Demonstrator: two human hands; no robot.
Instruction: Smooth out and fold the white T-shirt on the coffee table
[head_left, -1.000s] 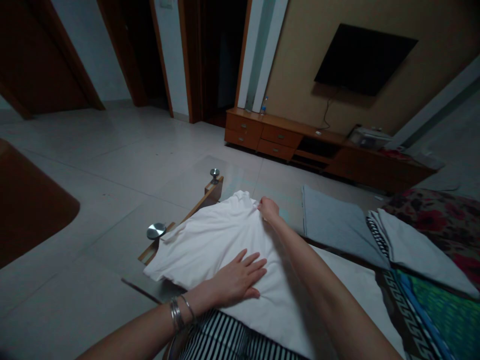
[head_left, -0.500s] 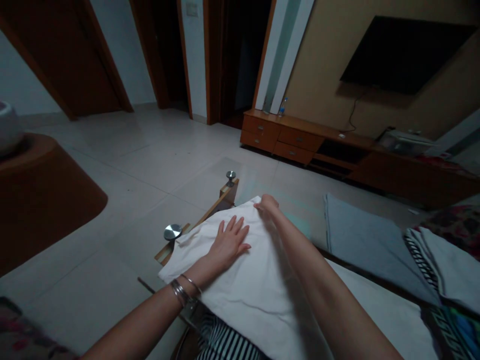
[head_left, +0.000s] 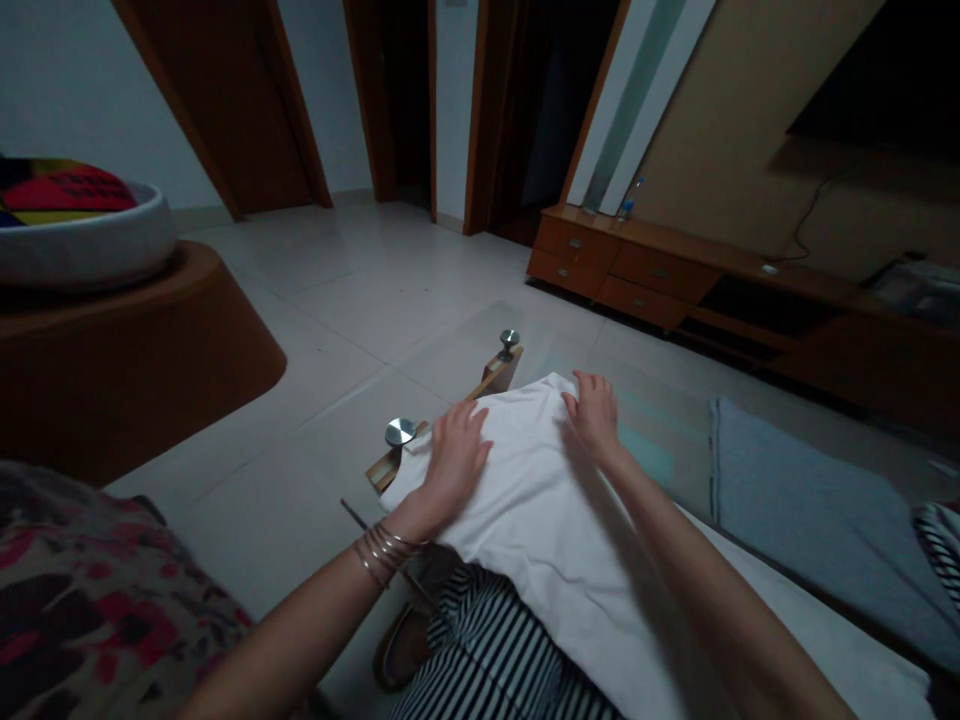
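Observation:
A white garment (head_left: pixel 525 490), its exact kind unclear, lies spread over the end of a glass table (head_left: pixel 645 455), with wrinkles along its near edge. My left hand (head_left: pixel 455 460), with several thin bangles at the wrist, rests on the garment's left part, fingers stretched and bent slightly down. At the garment's far right corner is my right hand (head_left: pixel 596 415), its thumb apart from the fingers and nothing visibly gripped. Whether its fingertips touch the cloth cannot be made out.
Round metal table supports (head_left: pixel 400 432) stand past the garment's left edge. A folded grey cloth (head_left: pixel 810 500) lies on the right. A brown stand (head_left: pixel 150 360) carries a white bowl (head_left: pixel 90 245). A floral-covered seat (head_left: pixel 112 600) is at lower left, a TV cabinet (head_left: pixel 652 280) behind.
My right hand has loosened from its pinch on the garment's far corner. My left hand has slid toward the garment's left edge, fingers more bent. The view has turned left.

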